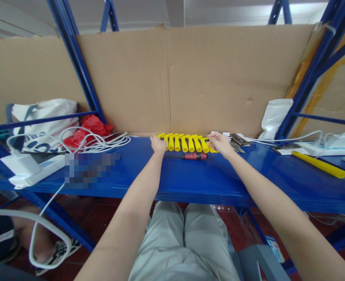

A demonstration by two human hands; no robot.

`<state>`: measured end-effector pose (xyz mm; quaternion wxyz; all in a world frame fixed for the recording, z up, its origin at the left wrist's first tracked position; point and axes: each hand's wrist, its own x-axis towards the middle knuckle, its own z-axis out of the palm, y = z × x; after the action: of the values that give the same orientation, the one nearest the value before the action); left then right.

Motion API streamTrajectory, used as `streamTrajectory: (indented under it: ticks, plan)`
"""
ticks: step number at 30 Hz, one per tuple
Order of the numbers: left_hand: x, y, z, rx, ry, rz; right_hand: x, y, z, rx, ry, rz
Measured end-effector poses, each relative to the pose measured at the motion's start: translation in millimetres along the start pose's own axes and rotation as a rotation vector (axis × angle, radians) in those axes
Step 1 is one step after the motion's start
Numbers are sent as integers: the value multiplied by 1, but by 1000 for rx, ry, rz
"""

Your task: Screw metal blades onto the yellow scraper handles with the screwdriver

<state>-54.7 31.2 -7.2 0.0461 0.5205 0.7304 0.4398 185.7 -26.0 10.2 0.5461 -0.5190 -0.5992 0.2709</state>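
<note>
As fingers (214, 136) flank them, yellow pieces (185, 145) lie between; screwdriver (194, 156) near.

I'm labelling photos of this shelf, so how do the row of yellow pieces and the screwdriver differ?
The yellow pieces are yellow all over; the screwdriver has a red-and-black handle. The yellow pieces are several, set side by side, while the screwdriver is single. The yellow pieces' thick ends face the person, whereas the screwdriver lies crosswise in front of them. Both rest on the blue shelf.
</note>
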Motion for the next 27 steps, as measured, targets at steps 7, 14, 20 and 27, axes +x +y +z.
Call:
streamTrajectory:
  ticks: [7, 14, 20, 27]
  plan:
    - [-20, 21, -1, -153, -27, 422, 0, 1, 0, -22, -23, -7]
    - [-44, 35, 4, -203, -262, 707, 5, 5, -10, -103, -22, -47]
    - [-48, 37, 5, -222, -260, 765, 22, 6, -46, -416, 56, -109]
    - [-49, 40, 1, -218, -227, 733, 23, 11, -142, -1350, -33, 249]
